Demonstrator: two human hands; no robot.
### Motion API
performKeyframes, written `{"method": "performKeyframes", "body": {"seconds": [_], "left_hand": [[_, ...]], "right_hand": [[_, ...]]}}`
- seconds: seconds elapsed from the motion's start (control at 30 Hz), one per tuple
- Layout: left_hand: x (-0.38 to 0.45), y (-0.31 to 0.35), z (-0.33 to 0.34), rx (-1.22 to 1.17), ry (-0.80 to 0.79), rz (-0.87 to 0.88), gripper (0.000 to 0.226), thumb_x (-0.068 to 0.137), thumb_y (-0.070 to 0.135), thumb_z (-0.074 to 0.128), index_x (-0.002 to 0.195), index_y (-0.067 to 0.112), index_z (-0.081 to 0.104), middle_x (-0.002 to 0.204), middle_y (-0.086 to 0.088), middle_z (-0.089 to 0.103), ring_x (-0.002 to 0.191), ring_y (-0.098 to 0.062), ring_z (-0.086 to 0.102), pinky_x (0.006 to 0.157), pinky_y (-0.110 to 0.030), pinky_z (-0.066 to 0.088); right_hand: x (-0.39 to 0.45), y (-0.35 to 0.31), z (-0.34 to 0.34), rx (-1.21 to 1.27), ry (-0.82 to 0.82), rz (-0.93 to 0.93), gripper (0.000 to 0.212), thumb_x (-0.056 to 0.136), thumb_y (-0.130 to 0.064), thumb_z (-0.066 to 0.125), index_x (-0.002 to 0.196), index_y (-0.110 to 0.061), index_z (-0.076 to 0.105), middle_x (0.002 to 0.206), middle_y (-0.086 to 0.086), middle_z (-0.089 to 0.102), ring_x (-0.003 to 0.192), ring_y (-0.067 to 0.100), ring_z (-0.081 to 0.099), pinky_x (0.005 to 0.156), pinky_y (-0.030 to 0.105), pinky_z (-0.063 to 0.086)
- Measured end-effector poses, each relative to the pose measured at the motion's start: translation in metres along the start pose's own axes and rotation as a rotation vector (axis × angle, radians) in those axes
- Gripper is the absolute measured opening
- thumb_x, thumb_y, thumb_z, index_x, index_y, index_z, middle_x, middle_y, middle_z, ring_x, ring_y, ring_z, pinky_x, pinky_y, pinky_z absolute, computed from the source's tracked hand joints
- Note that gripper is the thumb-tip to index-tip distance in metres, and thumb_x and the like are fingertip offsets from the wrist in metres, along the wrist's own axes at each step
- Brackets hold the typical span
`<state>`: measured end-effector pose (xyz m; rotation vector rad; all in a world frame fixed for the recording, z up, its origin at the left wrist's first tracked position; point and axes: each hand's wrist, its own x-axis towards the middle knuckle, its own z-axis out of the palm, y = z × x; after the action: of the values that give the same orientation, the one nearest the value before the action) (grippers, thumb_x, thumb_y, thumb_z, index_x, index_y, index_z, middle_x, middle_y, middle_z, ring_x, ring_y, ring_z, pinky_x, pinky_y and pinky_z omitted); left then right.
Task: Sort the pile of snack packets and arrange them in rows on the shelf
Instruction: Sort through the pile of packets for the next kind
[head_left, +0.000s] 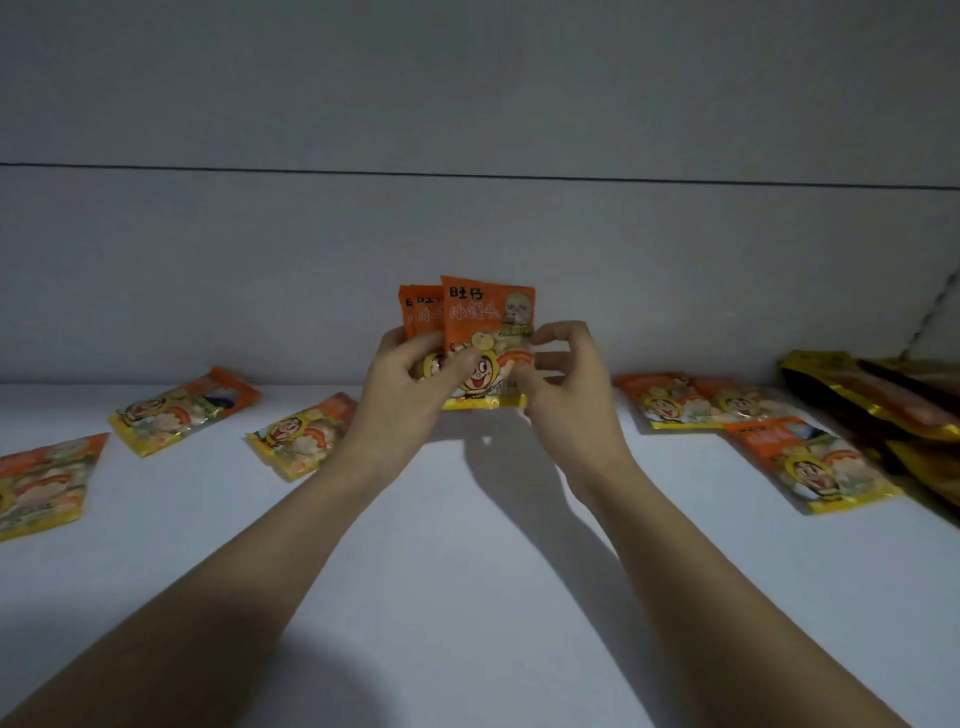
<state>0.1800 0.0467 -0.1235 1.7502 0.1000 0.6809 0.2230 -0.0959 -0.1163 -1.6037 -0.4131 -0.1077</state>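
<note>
Upright at the back middle of the white shelf (467, 519) stand a few orange snack packets (485, 317), fanned and overlapping, held from both sides. My left hand (410, 384) grips their left and lower front. My right hand (563, 379) pinches the front packet's right edge. Three more orange packets lie flat to the left (184, 408) (304, 434) (44, 480). Others lie flat to the right (670, 402) (813, 462).
A heap of dark gold-trimmed packets (883, 400) lies at the far right edge of the shelf. The grey back wall (467, 249) rises straight behind the packets. Bare shelf surface stretches in front, between my forearms.
</note>
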Motion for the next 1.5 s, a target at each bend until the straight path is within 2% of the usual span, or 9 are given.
{"method": "performKeyframes", "body": {"seconds": [0.17, 0.33, 0.57, 0.7, 1.03, 1.17, 1.3, 1.4, 1.5], "left_hand": [[-0.026, 0.008, 0.046, -0.3, -0.055, -0.364, 0.021, 0.101, 0.027, 0.057, 0.114, 0.021, 0.072, 0.109, -0.004, 0.075, 0.092, -0.023, 0.075, 0.08, -0.036, 0.061], [-0.039, 0.012, 0.1, -0.328, -0.031, -0.405, 0.028, 0.099, 0.004, 0.051, 0.112, 0.021, 0.069, 0.113, -0.004, 0.069, 0.091, -0.022, 0.072, 0.065, -0.027, 0.06], [-0.05, 0.008, 0.115, -0.246, -0.023, -0.242, 0.032, 0.098, -0.001, 0.056, 0.1, 0.026, 0.071, 0.131, -0.009, 0.05, 0.098, -0.021, 0.069, 0.056, -0.02, 0.056], [-0.05, 0.008, 0.11, -0.343, -0.014, -0.273, 0.036, 0.096, -0.002, 0.055, 0.099, 0.03, 0.071, 0.131, -0.012, 0.059, 0.094, -0.027, 0.073, 0.054, -0.021, 0.055], [-0.052, 0.012, 0.11, -0.306, -0.092, -0.253, 0.032, 0.098, 0.009, 0.061, 0.109, 0.037, 0.07, 0.131, -0.006, 0.059, 0.091, -0.023, 0.075, 0.066, -0.032, 0.061], [-0.057, 0.02, 0.107, -0.345, -0.147, -0.238, 0.033, 0.097, 0.005, 0.062, 0.113, 0.033, 0.067, 0.119, -0.005, 0.068, 0.077, -0.026, 0.077, 0.062, -0.035, 0.054], [-0.074, 0.032, 0.109, -0.307, -0.249, -0.204, 0.046, 0.091, 0.009, 0.072, 0.123, 0.039, 0.06, 0.116, 0.002, 0.069, 0.077, -0.033, 0.075, 0.064, -0.045, 0.055], [-0.077, 0.043, 0.113, -0.289, -0.367, -0.252, 0.068, 0.086, 0.019, 0.078, 0.139, 0.045, 0.044, 0.12, 0.006, 0.066, 0.081, -0.032, 0.075, 0.056, -0.038, 0.056], [-0.062, 0.053, 0.123, -0.344, -0.298, -0.257, 0.048, 0.095, 0.019, 0.067, 0.137, 0.034, 0.048, 0.122, 0.005, 0.068, 0.101, -0.023, 0.071, 0.055, -0.025, 0.055]], "right_hand": [[-0.027, 0.005, -0.092, -0.288, 0.113, 0.034, 0.022, 0.091, -0.005, 0.065, 0.102, -0.021, 0.055, 0.097, -0.003, 0.065, 0.087, 0.016, 0.066, 0.076, 0.041, 0.057], [-0.035, 0.006, -0.149, -0.559, 0.128, 0.18, 0.018, 0.09, -0.005, 0.063, 0.1, -0.018, 0.056, 0.088, 0.001, 0.065, 0.083, 0.023, 0.063, 0.069, 0.036, 0.049], [-0.059, 0.013, -0.15, -1.259, -0.047, -0.097, 0.036, 0.1, -0.035, 0.048, 0.134, -0.028, 0.056, 0.143, -0.002, 0.047, 0.13, 0.026, 0.04, 0.104, 0.043, 0.035], [-0.064, 0.026, -0.154, -1.251, -0.196, -0.082, 0.039, 0.103, -0.033, 0.039, 0.14, -0.029, 0.053, 0.144, -0.008, 0.05, 0.133, 0.023, 0.04, 0.108, 0.039, 0.036], [-0.058, 0.027, -0.151, -1.25, -0.228, 0.004, 0.046, 0.108, -0.036, 0.025, 0.152, -0.027, 0.035, 0.157, -0.005, 0.034, 0.144, 0.023, 0.026, 0.116, 0.04, 0.023], [-0.055, 0.024, -0.146, -0.983, -0.036, -0.127, 0.04, 0.105, -0.03, 0.038, 0.141, -0.015, 0.048, 0.141, 0.006, 0.051, 0.129, 0.026, 0.043, 0.106, 0.039, 0.036], [-0.056, 0.001, -0.14, -0.572, 0.049, -0.027, 0.042, 0.095, -0.028, 0.062, 0.134, -0.023, 0.048, 0.116, -0.003, 0.063, 0.103, 0.018, 0.063, 0.085, 0.045, 0.055], [-0.059, -0.012, -0.151, -0.554, 0.074, -0.035, 0.041, 0.091, -0.011, 0.066, 0.126, -0.025, 0.051, 0.105, -0.011, 0.061, 0.097, 0.011, 0.064, 0.078, 0.036, 0.057], [-0.044, -0.026, -0.179, -0.554, 0.155, -0.015, 0.041, 0.09, -0.004, 0.065, 0.125, -0.022, 0.053, 0.102, -0.013, 0.061, 0.098, 0.013, 0.064, 0.081, 0.038, 0.056]]}}
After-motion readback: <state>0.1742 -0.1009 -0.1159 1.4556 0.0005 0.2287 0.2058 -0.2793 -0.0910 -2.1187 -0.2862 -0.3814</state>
